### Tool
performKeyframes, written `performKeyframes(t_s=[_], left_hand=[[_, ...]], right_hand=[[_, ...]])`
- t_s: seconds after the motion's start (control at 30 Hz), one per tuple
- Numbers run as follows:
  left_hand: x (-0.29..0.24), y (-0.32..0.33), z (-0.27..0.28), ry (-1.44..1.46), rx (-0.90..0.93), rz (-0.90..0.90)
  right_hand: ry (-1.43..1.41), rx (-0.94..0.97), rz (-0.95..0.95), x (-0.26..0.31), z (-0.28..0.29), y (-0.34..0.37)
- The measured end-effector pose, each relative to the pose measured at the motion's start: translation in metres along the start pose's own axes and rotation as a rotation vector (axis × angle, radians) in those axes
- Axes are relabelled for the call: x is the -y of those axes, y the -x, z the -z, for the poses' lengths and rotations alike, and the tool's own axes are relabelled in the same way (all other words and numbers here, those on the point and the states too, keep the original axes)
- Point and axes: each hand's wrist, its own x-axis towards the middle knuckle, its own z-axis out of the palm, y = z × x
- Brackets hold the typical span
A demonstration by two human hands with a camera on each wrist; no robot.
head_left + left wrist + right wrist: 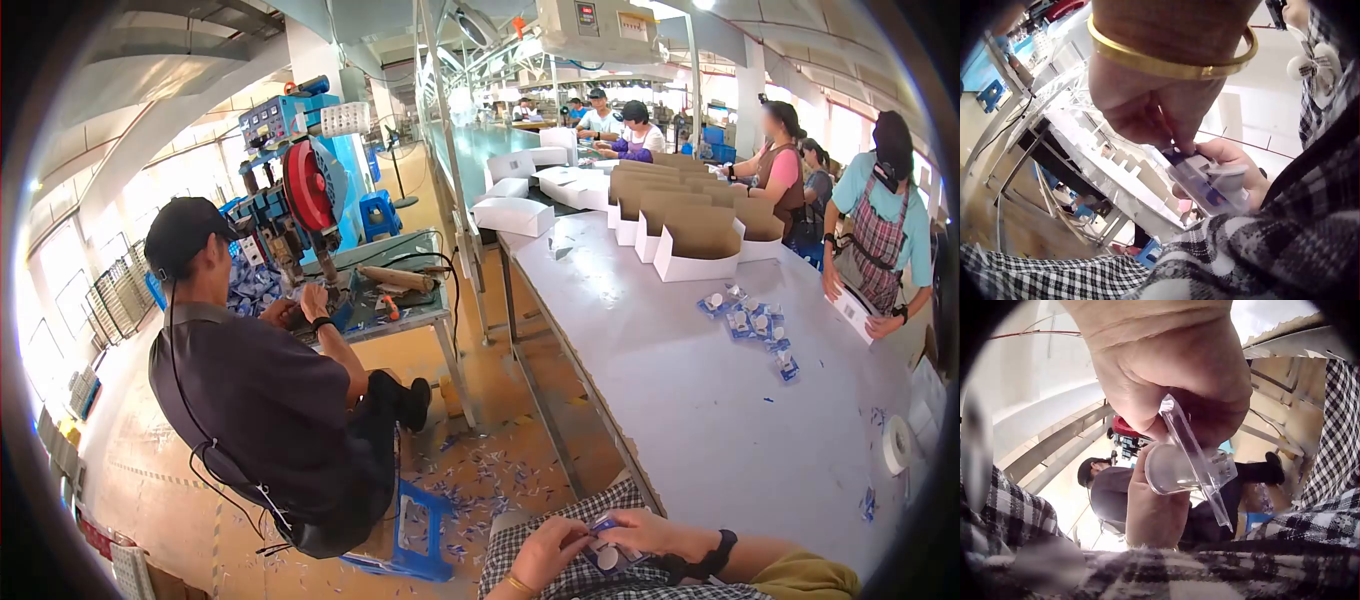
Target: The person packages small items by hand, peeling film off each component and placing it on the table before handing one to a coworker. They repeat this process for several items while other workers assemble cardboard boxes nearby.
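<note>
Low in the head view, a clear plastic blister pack with a blue printed card (607,558) is held over my checked lap. My left hand (543,555), a gold bangle on its wrist, pinches the pack's upper edge. From the other side my right hand (648,532) grips the same pack. The left wrist view shows the pack (1207,181) tilted, its rounded clear bulge facing the right hand (1235,159). Seen edge-on in the right wrist view, the pack (1194,456) hangs below the right hand (1179,369), whose palm hides part of the fingers.
Several similar blister packs (750,325) lie on the white table (640,370), with open white boxes (700,250) behind them. A tape roll (898,445) is at the right. At left a person (250,370) sits by a machine (300,180); scraps litter the floor.
</note>
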Motion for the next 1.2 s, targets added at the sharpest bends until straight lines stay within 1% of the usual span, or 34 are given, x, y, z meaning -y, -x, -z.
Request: performKeyframes(t_s=[0.07,0.13,0.2,0.23,0.27,0.3,0.37,0.4,0.47,0.5,0.53,0.57,0.6,0.63,0.7,0.77,0.9,0.93,0.97,1.0,1.03,1.07,1.1,1.13,1.17,1.2], left_hand=[[0.004,-0.002,0.001,0.022,0.025,-0.002],[0.006,-0.001,0.000,0.041,0.054,0.000],[0.009,0.004,-0.004,-0.033,-0.001,-0.124],[0.006,0.004,-0.004,-0.039,0.001,-0.122],[0.001,0.004,-0.003,-0.007,0.002,-0.027],[-0.002,0.004,-0.003,0.028,0.002,0.069],[0.009,0.000,-0.002,0.035,0.017,0.078],[0.013,-0.001,-0.001,0.045,0.033,0.086],[0.011,-0.002,0.002,0.058,0.046,0.110],[0.010,-0.003,0.002,0.073,0.053,0.133],[0.009,-0.004,0.002,0.072,0.056,0.134],[0.009,-0.005,0.001,0.004,0.039,0.078],[0.008,-0.006,0.000,-0.063,0.021,0.023],[0.009,-0.006,-0.001,-0.063,0.023,0.024],[0.009,-0.006,-0.004,-0.123,-0.079,-0.098],[0.007,-0.006,-0.005,-0.137,-0.084,-0.095],[0.007,-0.004,-0.005,-0.144,-0.103,-0.109],[0.011,-0.006,-0.004,-0.147,-0.102,-0.107],[0.017,-0.008,-0.003,-0.211,-0.131,-0.144],[0.021,-0.006,-0.003,-0.269,-0.148,-0.173],[0.016,-0.009,0.003,-0.300,-0.195,-0.178],[0.009,-0.016,0.011,-0.320,-0.228,-0.175],[0.007,-0.019,0.015,-0.244,-0.248,-0.110],[0.001,-0.020,0.017,-0.131,-0.286,-0.008],[-0.010,-0.025,0.020,-0.101,-0.334,0.008],[-0.014,-0.025,0.022,-0.096,-0.343,-0.006]], right_hand=[[0.009,0.009,-0.011,0.005,-0.001,0.003],[0.034,0.021,-0.003,-0.009,0.003,-0.002],[0.057,0.040,0.011,-0.014,0.004,-0.006],[0.132,0.040,0.046,-0.014,0.004,-0.007],[0.208,0.038,0.081,-0.013,0.004,-0.008],[0.207,0.039,0.085,-0.010,0.004,-0.007],[0.299,0.045,0.094,-0.006,0.003,-0.005],[0.294,0.044,0.094,-0.007,0.003,-0.005],[0.331,-0.007,0.136,-0.010,0.003,-0.006],[0.327,-0.008,0.137,-0.008,0.002,-0.004],[0.265,-0.029,0.165,-0.003,0.001,-0.002],[0.204,-0.049,0.194,-0.001,0.000,-0.001],[0.202,-0.049,0.193,-0.004,0.000,-0.001],[0.158,-0.062,0.190,-0.007,0.001,-0.003],[0.113,-0.074,0.187,-0.009,0.001,-0.003],[0.143,-0.131,0.216,-0.008,0.001,-0.004],[0.160,-0.128,0.197,-0.004,0.004,-0.002],[0.190,-0.142,0.258,-0.002,0.006,-0.002],[0.213,-0.155,0.312,0.000,0.007,-0.001],[0.195,-0.164,0.276,0.010,0.012,0.002],[0.060,-0.256,0.267,0.021,0.013,0.002],[-0.237,-0.237,0.352,0.025,0.019,-0.003],[-0.310,-0.260,0.371,0.050,0.024,0.004],[-0.225,-0.335,0.346,0.051,0.036,-0.002],[-0.281,-0.329,0.376,0.066,0.040,0.003],[-0.335,-0.316,0.416,0.076,0.039,0.007]])
